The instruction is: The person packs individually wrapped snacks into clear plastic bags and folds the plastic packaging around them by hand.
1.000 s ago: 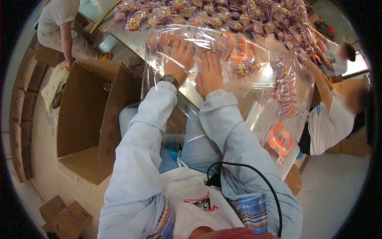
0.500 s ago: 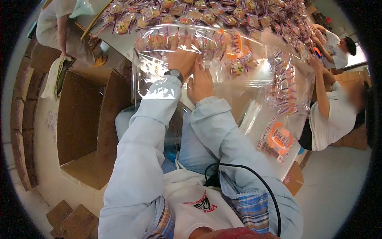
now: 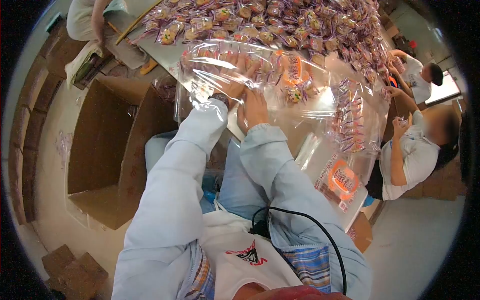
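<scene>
A large clear plastic bag (image 3: 295, 75) with orange print lies on the table, a row of small wrapped pastries (image 3: 215, 52) inside its far part. My left hand (image 3: 237, 75) is under the bag's shiny film by that row, fingers spread and pointing away from me; glare covers part of it. Close beside it, my right hand (image 3: 253, 109) lies at the bag's near part, its fingers extended; whether it grips the film is hidden. Further right, another clear bag holds a row of wrapped pastries (image 3: 350, 115).
Many wrapped pastries (image 3: 300, 25) are heaped across the table's far side. An open cardboard box (image 3: 100, 145) stands at the left. Printed bags (image 3: 342, 180) are stacked at the right. Two people (image 3: 415, 155) (image 3: 420, 75) work at the right; another person (image 3: 95, 25) is at upper left.
My left hand has shifted under the film, and my right hand has moved left and nearer to it. The nearer person at the right has drawn one hand back from the table.
</scene>
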Demonstrator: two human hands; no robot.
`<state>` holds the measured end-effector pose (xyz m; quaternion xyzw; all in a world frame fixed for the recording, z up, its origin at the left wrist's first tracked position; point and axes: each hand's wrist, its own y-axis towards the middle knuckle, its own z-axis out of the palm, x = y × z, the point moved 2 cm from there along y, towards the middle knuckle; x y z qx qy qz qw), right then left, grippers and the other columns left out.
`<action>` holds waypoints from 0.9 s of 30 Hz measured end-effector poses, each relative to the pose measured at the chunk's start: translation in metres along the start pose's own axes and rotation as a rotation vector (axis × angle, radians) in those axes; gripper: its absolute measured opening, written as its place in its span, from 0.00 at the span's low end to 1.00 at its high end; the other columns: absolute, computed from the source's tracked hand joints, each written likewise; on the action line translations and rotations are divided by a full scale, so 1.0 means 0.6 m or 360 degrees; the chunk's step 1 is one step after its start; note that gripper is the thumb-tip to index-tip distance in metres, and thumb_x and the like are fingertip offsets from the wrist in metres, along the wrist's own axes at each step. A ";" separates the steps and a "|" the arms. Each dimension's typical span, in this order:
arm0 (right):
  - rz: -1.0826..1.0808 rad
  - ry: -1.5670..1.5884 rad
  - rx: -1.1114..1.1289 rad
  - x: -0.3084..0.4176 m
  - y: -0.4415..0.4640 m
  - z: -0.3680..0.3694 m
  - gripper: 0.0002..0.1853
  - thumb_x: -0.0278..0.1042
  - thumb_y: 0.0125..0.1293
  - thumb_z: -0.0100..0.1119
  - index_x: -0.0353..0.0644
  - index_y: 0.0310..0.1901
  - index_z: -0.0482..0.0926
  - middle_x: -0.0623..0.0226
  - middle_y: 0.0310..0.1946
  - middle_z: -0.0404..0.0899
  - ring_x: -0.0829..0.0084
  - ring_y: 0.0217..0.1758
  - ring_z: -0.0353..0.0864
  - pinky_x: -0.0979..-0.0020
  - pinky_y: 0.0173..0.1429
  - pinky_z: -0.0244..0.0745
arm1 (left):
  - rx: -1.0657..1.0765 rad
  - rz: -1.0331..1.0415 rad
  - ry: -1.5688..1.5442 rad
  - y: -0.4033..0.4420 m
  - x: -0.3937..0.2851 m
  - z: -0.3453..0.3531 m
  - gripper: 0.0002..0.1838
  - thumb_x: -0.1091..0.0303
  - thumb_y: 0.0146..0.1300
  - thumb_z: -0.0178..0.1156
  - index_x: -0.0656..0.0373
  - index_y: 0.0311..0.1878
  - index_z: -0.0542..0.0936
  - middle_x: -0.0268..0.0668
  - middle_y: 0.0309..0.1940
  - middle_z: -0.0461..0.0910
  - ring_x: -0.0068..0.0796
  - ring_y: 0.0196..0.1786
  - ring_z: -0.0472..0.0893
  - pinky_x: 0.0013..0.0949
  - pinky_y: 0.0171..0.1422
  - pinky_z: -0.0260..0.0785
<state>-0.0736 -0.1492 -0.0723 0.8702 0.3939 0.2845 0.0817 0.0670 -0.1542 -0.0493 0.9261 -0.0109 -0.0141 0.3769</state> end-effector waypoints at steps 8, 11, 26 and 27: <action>-0.0100 0.0504 0.0259 0.077 -0.154 -0.079 0.29 0.33 0.63 0.64 0.37 0.66 0.71 0.43 0.61 0.77 0.44 0.63 0.77 0.53 0.67 0.73 | 0.0875 0.0297 -0.0314 -0.115 -0.051 -0.164 0.17 0.64 0.59 0.65 0.56 0.51 0.81 0.42 0.60 0.80 0.46 0.61 0.80 0.52 0.69 0.68; 0.0040 0.0646 0.0295 0.105 -0.220 -0.142 0.18 0.28 0.63 0.65 0.35 0.55 0.81 0.51 0.52 0.84 0.49 0.54 0.84 0.58 0.58 0.78 | 0.0957 0.0412 -0.0428 -0.157 -0.076 -0.232 0.08 0.62 0.59 0.65 0.53 0.38 0.80 0.31 0.35 0.82 0.35 0.46 0.83 0.42 0.49 0.75; -0.1162 0.0506 0.0348 0.498 -0.285 -0.180 0.22 0.31 0.57 0.63 0.45 0.56 0.84 0.60 0.61 0.80 0.59 0.64 0.78 0.54 0.71 0.70 | 0.0895 0.0515 -0.0387 -0.207 -0.197 -0.351 0.04 0.62 0.56 0.63 0.46 0.27 0.84 0.28 0.28 0.83 0.29 0.44 0.84 0.36 0.43 0.69; -0.1176 0.0403 0.0344 0.512 -0.289 -0.158 0.26 0.33 0.57 0.65 0.44 0.60 0.82 0.58 0.65 0.78 0.53 0.66 0.76 0.47 0.75 0.65 | 0.0901 0.0509 -0.0396 -0.212 -0.198 -0.351 0.04 0.62 0.56 0.63 0.46 0.27 0.84 0.28 0.28 0.83 0.29 0.44 0.84 0.36 0.43 0.69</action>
